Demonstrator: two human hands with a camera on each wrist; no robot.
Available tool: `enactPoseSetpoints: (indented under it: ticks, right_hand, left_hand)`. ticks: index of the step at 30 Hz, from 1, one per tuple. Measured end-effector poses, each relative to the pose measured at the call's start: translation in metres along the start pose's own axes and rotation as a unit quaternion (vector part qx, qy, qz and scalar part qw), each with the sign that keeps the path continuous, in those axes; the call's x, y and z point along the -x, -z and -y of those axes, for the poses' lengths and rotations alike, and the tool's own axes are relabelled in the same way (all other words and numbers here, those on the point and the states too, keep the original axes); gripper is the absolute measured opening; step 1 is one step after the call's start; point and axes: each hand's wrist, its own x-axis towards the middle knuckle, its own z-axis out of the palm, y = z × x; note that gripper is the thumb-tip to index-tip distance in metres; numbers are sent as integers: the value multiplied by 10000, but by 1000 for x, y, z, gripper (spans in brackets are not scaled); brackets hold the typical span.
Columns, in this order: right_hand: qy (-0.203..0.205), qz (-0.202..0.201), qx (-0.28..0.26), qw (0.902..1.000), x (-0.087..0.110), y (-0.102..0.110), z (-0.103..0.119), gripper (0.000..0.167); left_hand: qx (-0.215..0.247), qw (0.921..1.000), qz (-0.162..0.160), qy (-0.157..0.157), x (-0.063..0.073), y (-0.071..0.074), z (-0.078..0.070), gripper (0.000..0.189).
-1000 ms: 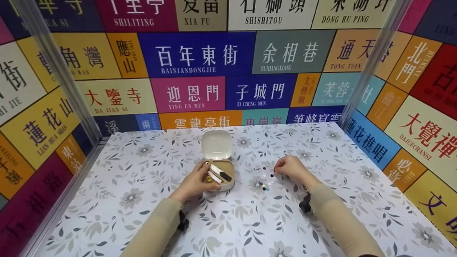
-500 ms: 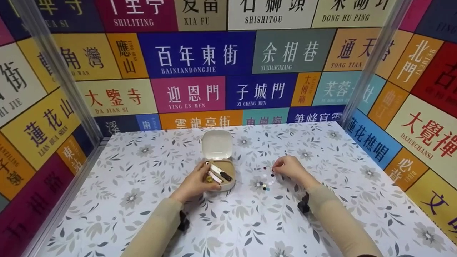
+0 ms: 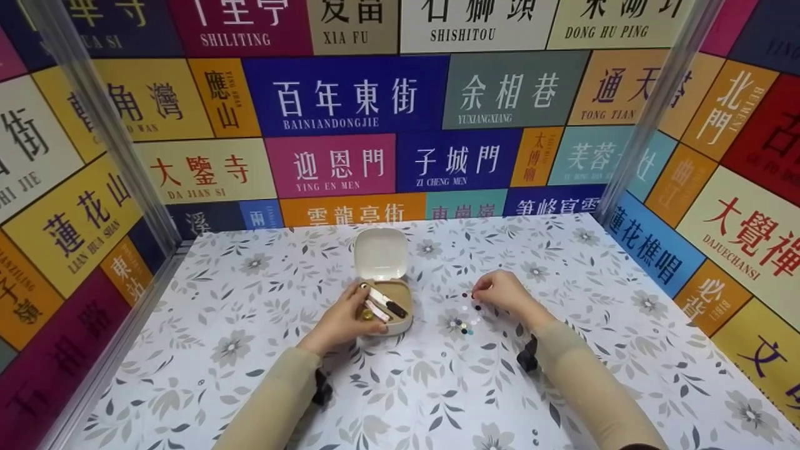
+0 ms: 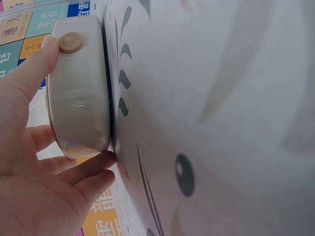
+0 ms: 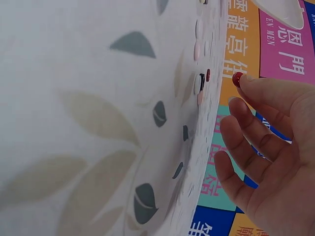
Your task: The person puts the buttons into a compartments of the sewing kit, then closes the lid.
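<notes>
My left hand (image 3: 340,322) grips the near left side of a small cream hinged case (image 3: 380,253), whose lid stands up. In the left wrist view the thumb lies by the round tan catch (image 4: 70,43), and the other fingers curl round the case's end. Inside are a white-and-black pen-like stick (image 3: 387,301), a pale pinkish stick (image 3: 376,310) and a small gold round piece (image 3: 367,314). Between thumb and forefinger, my right hand (image 3: 505,295) pinches a small red button (image 5: 237,79) above the table. Its other fingers are loosely bent.
Several small buttons (image 3: 464,331), dark, white, yellow and blue, lie in a loose ring between the case and my right hand. One dark red button (image 5: 208,74) lies beyond the others. The table has a leaf-print cloth (image 3: 262,406), with sign-covered walls (image 3: 344,94) round it.
My right hand has drifted a little to the left, toward the dark red button at the top of the ring, still pinching the red button. The left hand and case stay put.
</notes>
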Motion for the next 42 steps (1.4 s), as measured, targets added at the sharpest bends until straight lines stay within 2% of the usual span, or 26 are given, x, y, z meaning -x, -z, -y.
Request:
enactPoseSetpoints:
  ticks: [4, 17, 23, 30, 38, 42]
  right_hand:
    - [-98, 23, -66, 9999, -1, 0, 4, 6]
    - [154, 40, 60, 9999, -7, -1, 10, 7]
    - [113, 135, -20, 9998, -9, -3, 15, 10]
    - [280, 90, 140, 9995, -14, -6, 15, 6]
    - [375, 70, 154, 9992, -15, -8, 20, 6]
    - [291, 123, 124, 9994, -16, -10, 20, 6]
  left_hand:
    - [24, 10000, 4, 43, -1, -1, 2, 103]
    - [137, 9998, -1, 108, -1, -2, 2, 104]
    - [148, 9998, 8, 120, 0, -1, 0, 104]
    - [120, 9999, 43, 26, 0, -1, -2, 102]
    - [21, 9998, 112, 134, -4, -2, -8, 103]
    - [92, 9998, 135, 139, -5, -5, -8, 104]
